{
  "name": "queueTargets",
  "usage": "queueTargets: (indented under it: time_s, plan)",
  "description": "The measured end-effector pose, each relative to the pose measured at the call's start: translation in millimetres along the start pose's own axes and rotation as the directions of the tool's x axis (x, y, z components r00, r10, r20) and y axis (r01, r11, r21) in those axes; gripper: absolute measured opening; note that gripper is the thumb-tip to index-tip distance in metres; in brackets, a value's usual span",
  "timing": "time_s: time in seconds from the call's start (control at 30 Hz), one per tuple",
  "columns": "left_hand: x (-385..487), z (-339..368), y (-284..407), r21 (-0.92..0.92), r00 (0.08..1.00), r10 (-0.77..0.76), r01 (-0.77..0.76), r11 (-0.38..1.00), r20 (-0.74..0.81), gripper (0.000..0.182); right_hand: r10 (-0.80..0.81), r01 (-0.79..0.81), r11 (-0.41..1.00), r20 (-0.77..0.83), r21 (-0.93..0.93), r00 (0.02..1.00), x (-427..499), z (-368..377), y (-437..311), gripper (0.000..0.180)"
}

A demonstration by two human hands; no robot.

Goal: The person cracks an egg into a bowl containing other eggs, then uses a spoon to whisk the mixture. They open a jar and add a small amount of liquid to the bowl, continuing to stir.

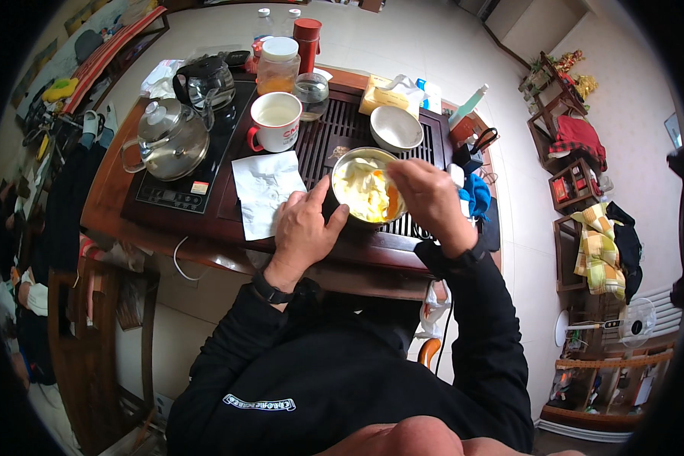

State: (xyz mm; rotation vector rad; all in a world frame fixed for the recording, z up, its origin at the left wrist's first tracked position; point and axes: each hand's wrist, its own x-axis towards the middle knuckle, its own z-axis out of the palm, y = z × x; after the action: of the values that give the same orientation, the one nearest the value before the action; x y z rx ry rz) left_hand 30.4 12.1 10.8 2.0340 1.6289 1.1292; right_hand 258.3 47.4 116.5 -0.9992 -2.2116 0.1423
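A round metal bowl near the table's front edge holds a pale, creamy mixture with orange-yellow streaks that look like egg yolk. My left hand rests at the bowl's left side, thumb against the rim and fingers spread. Over the bowl's right edge, my right hand has its fingers bent together; whatever they may hold is hidden. A crumpled white paper sheet lies left of the bowl, partly under my left hand. Just behind stands a second, empty-looking bowl.
At the left, a glass teapot and a glass carafe stand by a black hot plate. Behind the bowls are an enamel mug, a lidded jar, a red flask and a tissue box. A blue cloth lies right.
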Motion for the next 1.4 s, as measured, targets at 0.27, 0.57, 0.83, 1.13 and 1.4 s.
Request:
queueTargets:
  time_s: [0.27,0.57,0.83,1.13,1.4]
  plan:
    - [-1,-5,3,-0.007,1.000,0.013,-0.013,1.000,-0.003,0.065,-0.060,0.035,0.992,0.215,0.118,0.975,-10,-13,-5,0.010]
    - [0,1,-1,0.006,0.999,0.029,-0.029,1.000,-0.014,0.067,-0.143,0.118,0.986,0.239,0.115,0.960,2,11,-11,0.009]
    - [-1,1,-1,-0.005,1.000,0.016,-0.016,1.000,-0.007,0.064,0.040,-0.039,0.999,0.068,-0.018,0.997,1,-20,6,0.009]
    - [-2,0,0,0.009,1.000,0.016,-0.016,1.000,0.001,0.065,-0.139,0.104,0.986,0.292,0.129,0.946,1,4,-1,0.013]
    - [-1,-1,1,0.003,0.999,0.041,-0.041,0.999,-0.016,0.066,-0.021,0.025,0.999,0.164,-0.024,0.986,19,11,4,0.012]
